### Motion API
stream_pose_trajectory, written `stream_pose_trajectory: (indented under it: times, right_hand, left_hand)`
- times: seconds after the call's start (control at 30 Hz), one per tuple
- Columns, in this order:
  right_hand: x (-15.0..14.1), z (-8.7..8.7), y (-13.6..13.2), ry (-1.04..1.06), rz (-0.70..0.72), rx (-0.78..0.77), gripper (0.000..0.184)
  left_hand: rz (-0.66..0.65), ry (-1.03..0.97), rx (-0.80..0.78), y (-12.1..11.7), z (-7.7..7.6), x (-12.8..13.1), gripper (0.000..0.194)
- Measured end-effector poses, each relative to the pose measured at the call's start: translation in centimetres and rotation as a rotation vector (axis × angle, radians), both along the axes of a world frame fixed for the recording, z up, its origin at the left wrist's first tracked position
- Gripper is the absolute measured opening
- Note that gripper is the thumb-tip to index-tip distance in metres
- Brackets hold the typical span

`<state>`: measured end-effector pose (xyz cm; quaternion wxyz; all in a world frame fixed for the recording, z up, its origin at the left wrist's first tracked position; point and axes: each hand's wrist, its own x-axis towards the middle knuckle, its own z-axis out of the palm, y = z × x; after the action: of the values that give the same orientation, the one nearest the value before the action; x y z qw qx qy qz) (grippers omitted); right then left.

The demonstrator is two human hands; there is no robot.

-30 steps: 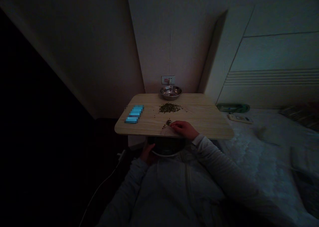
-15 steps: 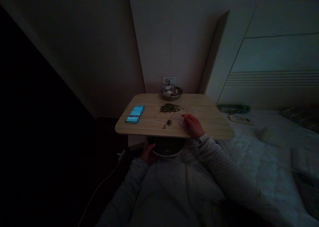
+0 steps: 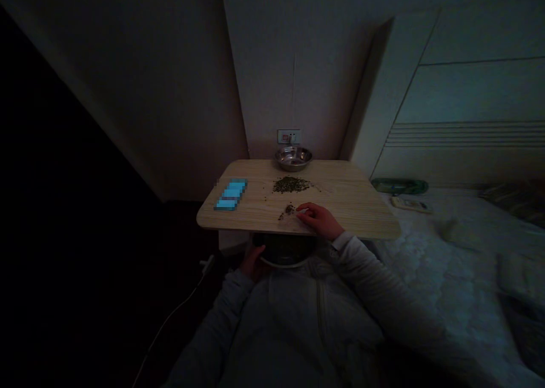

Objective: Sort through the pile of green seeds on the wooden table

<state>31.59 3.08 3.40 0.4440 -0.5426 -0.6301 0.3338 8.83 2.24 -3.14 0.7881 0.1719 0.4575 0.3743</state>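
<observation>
In dim light, my right hand (image 3: 318, 219) lies on a small wooden table (image 3: 366, 212), fingers stretched toward a small cluster of dark green beans (image 3: 288, 210) at its fingertips. A larger pile of the same beans (image 3: 290, 184) lies further back at the table's middle. Below the table's near edge, my left hand (image 3: 252, 261) grips the rim of a bowl (image 3: 284, 253) held under the edge. A steel bowl (image 3: 293, 157) stands at the far edge of the table.
A blue blurred flat object (image 3: 230, 194) lies on the table's left part. A wall socket (image 3: 289, 136) is behind the steel bowl. A bed (image 3: 460, 246) with a remote (image 3: 410, 204) and a green item (image 3: 399, 185) is at right. A white cable (image 3: 179, 308) runs over the dark floor at left.
My right hand went right and back toward the large pile, then returned left to the small cluster near the front edge. The left hand and bowl stayed still.
</observation>
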Motion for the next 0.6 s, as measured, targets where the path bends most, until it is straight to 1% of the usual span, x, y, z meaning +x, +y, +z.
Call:
stream_pose_trajectory:
  times: [0.13,0.23,0.4,0.6]
  right_hand:
    - [-0.2,0.0,0.0,-0.071,0.006,0.022,0.036]
    - [-0.4,-0.1,-0.1,-0.134,-0.017,0.042,0.034]
    - [-0.7,-0.3,-0.2,-0.239,-0.051,0.076,0.031]
    - [-0.7,-0.2,-0.5,-0.282,-0.087,0.078,0.03]
  left_hand:
    - [0.037,0.033,-0.044,-0.2,0.7,0.2,0.024]
    - [0.025,0.008,-0.031,-0.1,0.5,0.2,0.024]
    - [0.031,0.036,0.008,0.1,-0.3,-0.1,0.021]
    - [0.007,0.006,0.014,-0.1,0.1,0.0,0.024]
